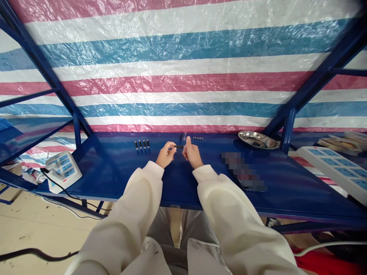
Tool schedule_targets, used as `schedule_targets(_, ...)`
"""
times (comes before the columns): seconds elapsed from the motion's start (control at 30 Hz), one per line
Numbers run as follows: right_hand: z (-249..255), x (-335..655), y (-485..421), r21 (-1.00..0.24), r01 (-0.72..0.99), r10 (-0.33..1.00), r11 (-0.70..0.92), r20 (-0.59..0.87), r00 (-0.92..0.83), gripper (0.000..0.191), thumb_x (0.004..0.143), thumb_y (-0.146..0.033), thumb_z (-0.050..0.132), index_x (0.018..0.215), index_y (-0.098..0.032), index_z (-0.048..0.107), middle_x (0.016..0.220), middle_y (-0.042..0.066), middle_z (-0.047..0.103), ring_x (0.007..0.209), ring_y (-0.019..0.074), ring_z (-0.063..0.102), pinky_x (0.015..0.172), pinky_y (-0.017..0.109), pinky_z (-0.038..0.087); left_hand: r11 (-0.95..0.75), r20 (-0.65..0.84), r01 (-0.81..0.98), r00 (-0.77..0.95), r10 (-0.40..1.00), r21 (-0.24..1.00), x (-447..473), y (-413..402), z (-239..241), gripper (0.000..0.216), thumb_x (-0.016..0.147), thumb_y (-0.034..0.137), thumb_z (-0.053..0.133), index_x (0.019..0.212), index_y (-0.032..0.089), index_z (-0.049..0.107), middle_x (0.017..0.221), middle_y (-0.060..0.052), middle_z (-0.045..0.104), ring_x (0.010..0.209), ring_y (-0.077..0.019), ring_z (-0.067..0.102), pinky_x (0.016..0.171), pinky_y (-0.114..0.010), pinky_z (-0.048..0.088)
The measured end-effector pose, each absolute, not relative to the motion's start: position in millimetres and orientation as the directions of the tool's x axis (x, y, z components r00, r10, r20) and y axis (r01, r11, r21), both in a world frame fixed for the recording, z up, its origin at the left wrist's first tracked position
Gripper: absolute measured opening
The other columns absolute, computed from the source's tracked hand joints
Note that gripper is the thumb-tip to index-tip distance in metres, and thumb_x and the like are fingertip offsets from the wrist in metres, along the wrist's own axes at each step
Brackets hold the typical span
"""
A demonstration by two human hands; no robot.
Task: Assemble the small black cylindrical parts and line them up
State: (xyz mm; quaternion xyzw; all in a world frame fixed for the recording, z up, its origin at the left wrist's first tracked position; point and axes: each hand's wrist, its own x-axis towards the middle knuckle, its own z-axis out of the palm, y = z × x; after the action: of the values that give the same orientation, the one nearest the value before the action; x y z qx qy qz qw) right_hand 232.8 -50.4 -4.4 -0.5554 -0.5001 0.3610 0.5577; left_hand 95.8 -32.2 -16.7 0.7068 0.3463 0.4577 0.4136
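Observation:
Over the blue metal shelf (pixel 120 172), my left hand (pixel 165 154) and my right hand (pixel 191 152) meet with fingers pinched on the two ends of a small black rod-like part (pixel 179 146). Both arms wear cream sleeves. Behind the left hand stand several small dark cylinders (pixel 142 144) in a row. Beyond the right hand lies a row of tiny metal pieces (pixel 197 138), and two small upright parts (pixel 182 136) stand near the back edge.
A shiny metal dish (pixel 257 139) sits at the back right by a blue upright. A white power strip (pixel 62 169) lies on the shelf's left end, another long one (pixel 335 168) at the right. A striped tarp hangs behind. A blurred flat object (pixel 243 172) lies right of my hands.

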Motion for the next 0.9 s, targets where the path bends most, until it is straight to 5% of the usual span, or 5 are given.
schedule_targets(0.53,-11.5,229.9,-44.7,-0.932,0.304,0.891,0.198,0.3,0.34,0.056,0.083,-0.061,0.034,0.041,-0.024,0.029,0.036,-0.001,0.036,0.039,0.0112,0.035,0.044,0.028,0.03,-0.578,0.458,0.324,0.376,0.805,0.749,90.2,-36.6,-15.1,0.025,0.091,0.038,0.037,0.1,0.019,0.051,0.076,0.0,0.054,0.053,-0.0078,0.047,0.053,-0.02,0.04)
schedule_targets(0.9,-13.8,228.7,-43.4,-0.938,0.276,0.91,0.211,0.292,0.295,0.056,0.084,-0.058,0.033,0.041,-0.024,0.03,0.036,-0.001,0.037,0.038,0.0108,0.036,0.043,0.027,0.032,-0.527,0.442,0.255,0.323,0.837,0.811,94.0,-39.2,-12.6,0.042,0.09,0.053,0.031,0.068,0.019,0.043,0.058,0.003,0.043,0.048,-0.0079,0.043,0.048,-0.021,0.037)
